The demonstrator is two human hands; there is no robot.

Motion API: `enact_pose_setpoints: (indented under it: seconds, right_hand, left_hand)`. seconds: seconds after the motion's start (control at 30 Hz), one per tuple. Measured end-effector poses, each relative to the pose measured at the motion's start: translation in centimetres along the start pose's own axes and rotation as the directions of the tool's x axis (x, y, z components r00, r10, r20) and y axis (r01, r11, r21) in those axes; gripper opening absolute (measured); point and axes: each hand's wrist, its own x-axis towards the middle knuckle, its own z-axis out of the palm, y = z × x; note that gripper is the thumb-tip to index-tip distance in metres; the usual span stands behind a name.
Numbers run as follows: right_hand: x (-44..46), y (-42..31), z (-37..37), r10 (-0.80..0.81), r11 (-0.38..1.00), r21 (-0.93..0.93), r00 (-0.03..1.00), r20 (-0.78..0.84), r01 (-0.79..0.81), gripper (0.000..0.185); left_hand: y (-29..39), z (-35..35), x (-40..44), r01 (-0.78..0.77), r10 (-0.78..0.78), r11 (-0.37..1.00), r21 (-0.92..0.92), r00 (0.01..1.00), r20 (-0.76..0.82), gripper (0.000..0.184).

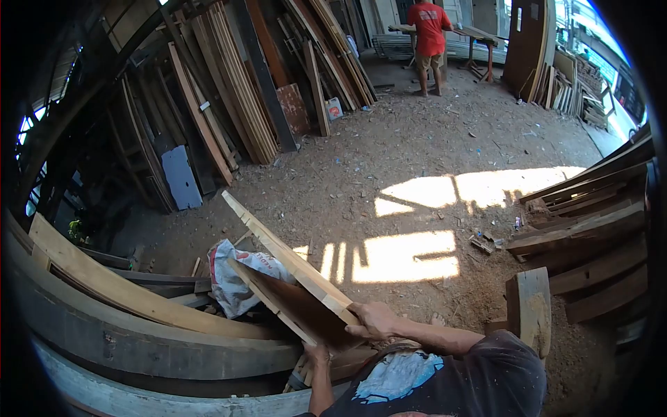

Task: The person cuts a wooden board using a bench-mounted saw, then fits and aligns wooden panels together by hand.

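A long light-coloured wooden plank (285, 251) runs away from me, and beside it is a wide board with a dark brown face (295, 299) and a pale edge. Whether the two are joined I cannot tell. My right hand (375, 321) is closed around the near end of the plank, thumb and fingers over its edges. My left hand (318, 353) grips the lower near edge of the brown board, its fingers partly hidden beneath. Behind the board, a white printed sack (226, 288) sits among timber pieces.
Long curved-looking beams (160, 344) lie at my left. A squared post (533, 306) stands at my right, near stacked timber (590, 229). Planks (233, 83) lean against the far left wall. A person in a red shirt (428, 31) stands at a far workbench. Wood debris covers the floor (333, 167).
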Motion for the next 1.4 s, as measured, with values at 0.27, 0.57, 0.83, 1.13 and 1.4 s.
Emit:
enact_pose_setpoints:
  seconds: [0.27, 0.57, 0.83, 1.13, 1.4]
  right_hand:
    - [-0.1, -0.5, -3.0, 0.032, 0.999, -0.026, 0.996, 0.084, -0.029, 0.038]
    - [-0.3, 2.4, -3.5, 0.096, 0.989, -0.110, 0.995, 0.009, -0.095, 0.044]
    - [-0.5, 3.4, -4.0, 0.030, 1.000, 0.009, 0.988, -0.150, -0.029, 0.049]
    - [-0.5, 3.0, -4.3, 0.085, 0.993, 0.089, 0.992, -0.094, -0.077, 0.048]
    - [-0.4, 2.4, -4.3, 0.117, 0.984, 0.142, 0.992, -0.044, -0.110, 0.050]
  left_hand:
    - [5.0, 8.3, 1.1, -0.286, 0.272, 0.949, 0.130, 0.955, 0.119, 0.074]
    - [5.1, 8.1, -0.6, -0.181, 0.181, 0.983, -0.004, 0.982, 0.060, 0.094]
    - [3.7, 2.7, -3.3, 0.166, -0.193, 0.945, 0.281, 0.979, 0.068, 0.071]
    - [2.6, -0.2, -5.3, 0.152, -0.196, 0.915, 0.373, 0.977, 0.084, 0.046]
    - [5.8, -0.8, -5.5, 0.247, -0.291, 0.839, 0.484, 0.957, 0.016, 0.061]
